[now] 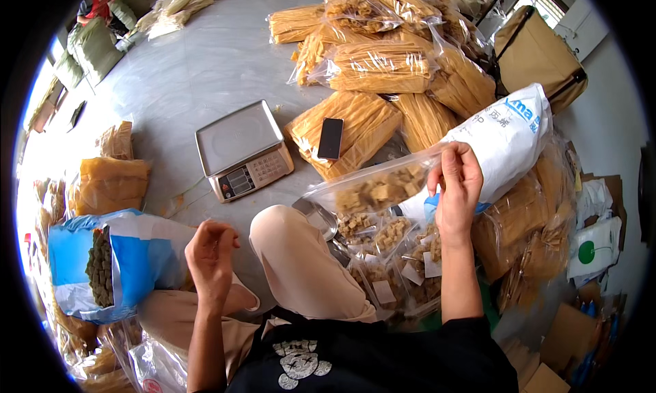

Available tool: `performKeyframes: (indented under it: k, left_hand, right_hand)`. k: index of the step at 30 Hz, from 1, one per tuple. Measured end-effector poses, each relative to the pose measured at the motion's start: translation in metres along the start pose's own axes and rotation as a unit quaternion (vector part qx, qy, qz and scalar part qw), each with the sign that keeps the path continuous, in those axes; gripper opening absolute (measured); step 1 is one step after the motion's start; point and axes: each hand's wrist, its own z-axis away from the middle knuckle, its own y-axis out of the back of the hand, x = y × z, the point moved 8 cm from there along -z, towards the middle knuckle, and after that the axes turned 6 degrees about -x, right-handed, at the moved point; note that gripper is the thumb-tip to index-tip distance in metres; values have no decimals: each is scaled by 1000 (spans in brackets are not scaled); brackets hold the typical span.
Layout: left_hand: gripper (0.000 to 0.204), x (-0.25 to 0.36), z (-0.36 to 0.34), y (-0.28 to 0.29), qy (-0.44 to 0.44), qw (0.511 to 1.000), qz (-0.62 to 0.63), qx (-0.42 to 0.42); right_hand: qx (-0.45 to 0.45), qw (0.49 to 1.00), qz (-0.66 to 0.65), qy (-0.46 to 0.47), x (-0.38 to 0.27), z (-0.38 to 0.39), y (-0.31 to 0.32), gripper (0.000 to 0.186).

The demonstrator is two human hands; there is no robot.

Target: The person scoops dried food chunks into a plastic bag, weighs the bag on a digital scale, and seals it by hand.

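My right hand [458, 181] is raised at centre right, thumb and fingers pinched on the top corner of a clear plastic bag [381, 190]. Brown chunks fill the bag, which hangs slanting beyond my raised knee. Below it lie several small clear bags of similar chunks [393, 236], some with white labels, partly hidden by my knee and forearm. My left hand [210, 256] hovers over my other leg with its fingers curled in, and nothing shows in it. Nearest to it is a blue-and-white sack [147, 249] with dark greenish pieces [100, 266] in its mouth.
A scale [242, 150] with a metal tray stands on the grey floor ahead. A phone [331, 138] rests on bagged yellow-brown sticks [372, 123], with more piled behind. At right lies a white sack [509, 137]; a metal bowl [320, 219] sits near my knee. Someone in red [100, 3] is far left.
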Motion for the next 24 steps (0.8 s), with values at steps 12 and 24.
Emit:
performKeyframes:
  k: [12, 24]
  left_hand:
    - [3, -118, 31, 25, 151, 989, 1, 1]
    - [4, -131, 28, 10, 143, 985, -64, -69]
  right_hand:
    - [131, 957, 194, -171, 122, 62, 128, 15]
    - [106, 958, 148, -222, 129, 101, 156, 8]
